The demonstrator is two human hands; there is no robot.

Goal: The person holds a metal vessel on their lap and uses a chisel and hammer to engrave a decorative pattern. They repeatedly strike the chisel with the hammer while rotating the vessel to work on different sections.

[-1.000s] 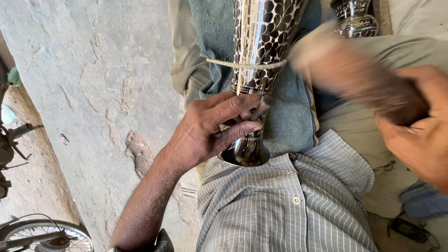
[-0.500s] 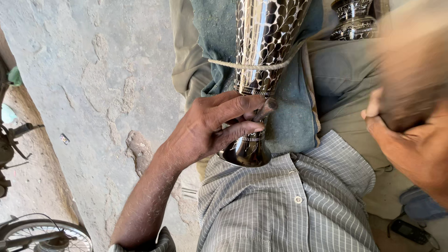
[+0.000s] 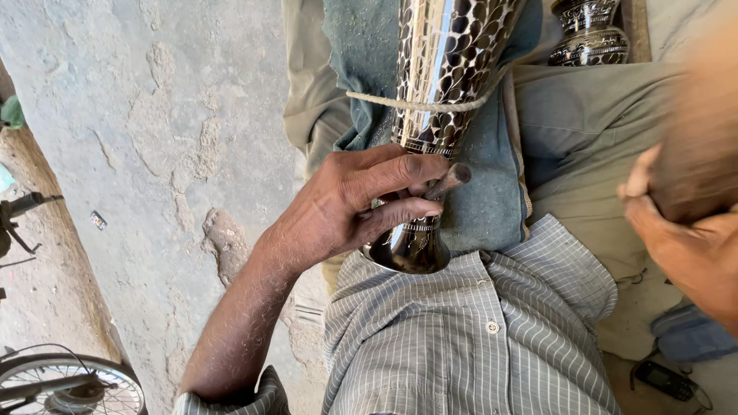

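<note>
A tall shiny metal vase point(image 3: 453, 69) with a dark scale pattern lies along my lap on a blue cloth point(image 3: 492, 192), with a cord point(image 3: 369, 98) tied across it. My left hand point(image 3: 346, 211) wraps the vase's narrow neck near its base and pinches a short metal punch point(image 3: 450, 178) against it. At the right edge my right hand point(image 3: 684, 246) grips a wooden mallet point(image 3: 703, 138), blurred by motion and raised away from the punch.
A second patterned metal vase point(image 3: 588, 34) stands at the top right. A dark phone point(image 3: 665, 378) lies on the ground by my right side. Rough concrete floor point(image 3: 154, 154) fills the left, with a bicycle wheel point(image 3: 69, 384) at the bottom left corner.
The mallet has swung from above the vase out to the right edge of view. My left hand has stayed on the vase neck with the punch.
</note>
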